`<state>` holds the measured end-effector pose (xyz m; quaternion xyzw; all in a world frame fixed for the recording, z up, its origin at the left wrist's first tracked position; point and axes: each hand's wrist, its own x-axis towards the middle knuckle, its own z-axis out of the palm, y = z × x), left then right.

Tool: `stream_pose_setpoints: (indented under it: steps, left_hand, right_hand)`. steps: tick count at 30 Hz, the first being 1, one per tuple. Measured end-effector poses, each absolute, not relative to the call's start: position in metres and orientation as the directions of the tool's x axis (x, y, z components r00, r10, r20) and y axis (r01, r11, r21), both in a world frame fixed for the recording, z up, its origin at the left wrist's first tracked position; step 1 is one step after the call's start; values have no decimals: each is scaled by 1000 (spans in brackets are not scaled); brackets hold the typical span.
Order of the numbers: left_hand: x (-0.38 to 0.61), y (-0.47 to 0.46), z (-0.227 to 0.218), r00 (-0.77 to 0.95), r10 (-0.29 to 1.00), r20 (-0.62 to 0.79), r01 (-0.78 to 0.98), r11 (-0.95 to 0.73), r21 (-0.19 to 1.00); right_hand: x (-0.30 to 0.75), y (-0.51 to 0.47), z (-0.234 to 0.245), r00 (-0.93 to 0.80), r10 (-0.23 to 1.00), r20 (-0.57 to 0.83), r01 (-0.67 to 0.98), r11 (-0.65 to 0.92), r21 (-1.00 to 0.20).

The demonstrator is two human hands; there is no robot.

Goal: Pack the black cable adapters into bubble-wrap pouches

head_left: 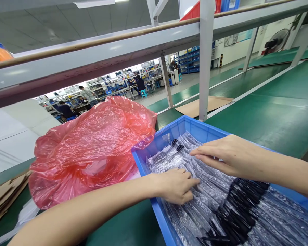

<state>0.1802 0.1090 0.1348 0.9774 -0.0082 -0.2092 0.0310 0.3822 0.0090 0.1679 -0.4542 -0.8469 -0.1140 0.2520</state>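
A blue plastic bin (160,218) holds rows of clear bubble-wrap packets (202,198), with dense black ends (238,208) bunched near its front. My left hand (177,186) reaches over the bin's left wall and rests on the packets, fingers apart. Over the same packets, farther right, my right hand (224,155) has its fingers stretched out to the left. Neither hand visibly grips a packet. Two small black tips (178,146) poke out of the wrap beyond my hands. What the wrap encloses is hard to make out.
A large crumpled red plastic bag (92,150) lies against the bin's left side. Flat cardboard (205,106) lies behind the bin on the green surface (272,109). A white post (205,61) and a long rail (105,51) cross above. People work at distant benches.
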Motion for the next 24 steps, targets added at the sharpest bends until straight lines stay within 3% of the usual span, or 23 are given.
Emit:
stream_pose_setpoints:
  steps: [3, 6, 10, 14, 20, 24]
  left_hand:
    - [183, 109, 130, 918, -47, -395, -58, -998, -17]
    - [185, 110, 127, 949, -112, -293, -141, -987, -78]
    - [190, 112, 124, 956, -193, -220, -221, -969, -110]
    - [199, 115, 121, 936, -214, -279, -241, -968, -66]
    - [219, 120, 113, 967, -86, -241, -65, -993, 95]
    - [229, 119, 105, 963, -58, -264, -31, -994, 106]
  right_hand:
    - [384, 9, 169, -464, 728, 505, 829, 558, -42]
    - [385, 9, 169, -455, 722, 521, 834, 551, -35]
    - [385, 8, 170, -453, 713, 535, 835, 549, -25]
    - [386, 7, 172, -446, 710, 545, 839, 544, -21]
    - [387, 5, 177, -423, 708, 566, 848, 530, -30]
    - [387, 5, 180, -416, 706, 573, 847, 531, -40]
